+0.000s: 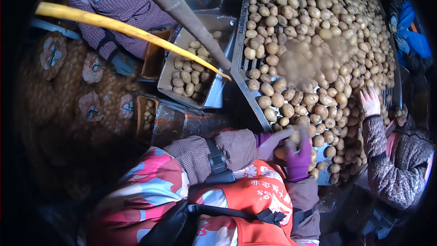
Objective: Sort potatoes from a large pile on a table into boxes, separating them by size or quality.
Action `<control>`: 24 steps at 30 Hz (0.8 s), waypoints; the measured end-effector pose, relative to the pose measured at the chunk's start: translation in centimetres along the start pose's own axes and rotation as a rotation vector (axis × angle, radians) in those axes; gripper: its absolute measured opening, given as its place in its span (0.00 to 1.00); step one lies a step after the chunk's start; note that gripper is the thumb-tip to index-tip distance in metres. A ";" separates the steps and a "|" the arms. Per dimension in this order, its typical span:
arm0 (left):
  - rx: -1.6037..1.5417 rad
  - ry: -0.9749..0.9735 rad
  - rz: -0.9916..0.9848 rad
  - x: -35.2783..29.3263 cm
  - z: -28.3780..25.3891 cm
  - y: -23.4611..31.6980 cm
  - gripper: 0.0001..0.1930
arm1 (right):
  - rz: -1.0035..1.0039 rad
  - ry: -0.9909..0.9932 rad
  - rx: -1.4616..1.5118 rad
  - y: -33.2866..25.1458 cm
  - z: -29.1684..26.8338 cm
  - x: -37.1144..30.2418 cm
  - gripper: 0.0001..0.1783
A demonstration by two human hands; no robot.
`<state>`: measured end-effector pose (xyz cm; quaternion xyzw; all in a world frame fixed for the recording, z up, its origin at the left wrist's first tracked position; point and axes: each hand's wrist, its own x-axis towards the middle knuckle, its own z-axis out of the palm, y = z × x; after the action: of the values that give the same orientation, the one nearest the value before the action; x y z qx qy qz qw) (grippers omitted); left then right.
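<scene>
Both my hands wear gloves with purple cuffs, at the near left edge of a sloping bed of potatoes (314, 99). My left hand (273, 144), greyish over the fingers, is closed against a potato (280, 153) that shows between the two hands. My right hand (299, 154), in a purple glove, points away from me with its fingers curled round another potato (296, 136). Motion blurs the fingertips, and parts of both potatoes are hidden. Loose potatoes lie just beyond and beside the hands.
A metal rail (251, 94) edges the bed. To its left stands a carton (219, 92) partly filled with potatoes, under a grey pole (193, 18) and a yellow curved bar (114, 23). Tied potato sacks (92, 68) sit far left. A co-worker's hand (369, 102) touches potatoes at right; another co-worker (120, 9) bends at upper left.
</scene>
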<state>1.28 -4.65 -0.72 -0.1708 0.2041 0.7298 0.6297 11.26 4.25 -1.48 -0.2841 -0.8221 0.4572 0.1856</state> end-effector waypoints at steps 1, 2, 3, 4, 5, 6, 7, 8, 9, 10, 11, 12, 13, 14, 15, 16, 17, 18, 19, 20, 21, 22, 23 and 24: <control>0.219 0.314 -0.152 -2.8 3.7 2.8 0.14 | -0.182 -0.016 -0.225 -2.3 0.4 -0.1 0.34; 0.366 0.184 -0.599 -2.7 1.6 5.0 0.19 | -0.082 -0.085 -0.285 -3.5 0.3 -0.3 0.36; 0.391 0.067 -0.348 -2.9 -0.1 4.7 0.23 | -0.067 -0.175 -0.146 -3.2 0.3 -1.0 0.36; 0.411 -0.066 -0.138 -2.0 -1.4 3.7 0.26 | 0.044 -0.312 0.058 -2.4 -0.1 -1.1 0.37; 0.296 0.002 -0.277 -1.8 -3.4 4.3 0.27 | -0.061 -0.335 0.050 -2.0 -0.6 -0.9 0.36; 0.186 0.073 -0.428 -2.2 -5.1 5.8 0.29 | -0.156 -0.359 0.033 -1.6 -1.3 -0.5 0.35; 0.310 0.210 -0.390 -3.1 -2.4 7.5 0.26 | -0.098 -0.221 -0.103 -0.6 -2.3 -0.6 0.33; 0.310 0.170 -0.378 -3.4 -5.5 8.8 0.25 | -0.054 -0.095 -0.240 0.1 -3.7 -0.6 0.31; 0.430 0.356 -0.254 -4.8 -4.3 9.1 0.28 | 0.105 0.067 -0.283 2.7 -5.7 -0.7 0.27; 0.475 0.379 -0.174 -5.5 -4.6 9.6 0.32 | 0.242 0.226 -0.314 5.7 -8.0 -0.3 0.24; 0.374 0.300 -0.209 -5.7 -6.5 10.7 0.36 | 0.362 0.292 -0.153 8.9 -11.4 -0.4 0.25; 0.307 0.321 -0.219 -5.6 -5.5 10.9 0.36 | 0.469 0.353 0.026 13.0 -15.2 -0.9 0.26; 0.290 0.383 -0.212 -5.0 -5.0 10.7 0.34 | 0.669 0.405 0.350 19.1 -18.2 -2.0 0.24; 0.290 0.424 -0.207 -4.5 -4.0 10.4 0.33 | 0.832 0.474 0.687 22.6 -21.0 -3.6 0.22; 0.308 0.421 -0.222 -4.0 -4.2 10.2 0.33 | 0.835 0.497 0.695 23.6 -21.1 -2.6 0.22; 0.368 0.333 -0.263 -3.3 -4.6 10.0 0.32 | 0.773 0.476 0.228 24.2 -20.4 -1.2 0.22; 0.430 0.243 -0.309 -2.4 -4.7 9.7 0.30 | 0.698 0.439 -0.236 24.7 -19.1 0.0 0.21; 0.450 0.253 -0.321 -1.6 -4.7 9.1 0.30 | 0.602 0.364 -0.684 24.8 -16.7 1.0 0.21; 0.446 0.255 -0.316 -1.8 -4.6 8.8 0.29 | 0.522 0.393 -0.590 18.1 -14.2 2.3 0.22; 0.447 0.219 -0.356 -0.1 -4.4 8.0 0.29 | 0.470 0.458 -0.533 10.8 -13.2 1.8 0.24; 0.441 0.192 -0.429 1.3 -2.4 7.0 0.28 | 0.381 0.435 -0.663 9.9 -11.4 0.0 0.25; 0.415 0.192 -0.443 1.7 -1.7 6.6 0.27 | 0.274 0.385 -0.775 9.1 -9.3 -1.7 0.27; 0.462 0.184 -0.450 2.2 -1.1 6.0 0.27 | 0.187 0.414 -0.685 9.6 -6.2 -3.7 0.25; 0.509 0.169 -0.457 3.0 -0.6 5.4 0.27 | 0.097 0.448 -0.601 10.3 -4.4 -5.1 0.24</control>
<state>-4.51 -3.06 -2.28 -0.1094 0.3874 0.4790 0.7801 20.67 8.15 -8.28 -0.4574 -0.8441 0.1307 0.2473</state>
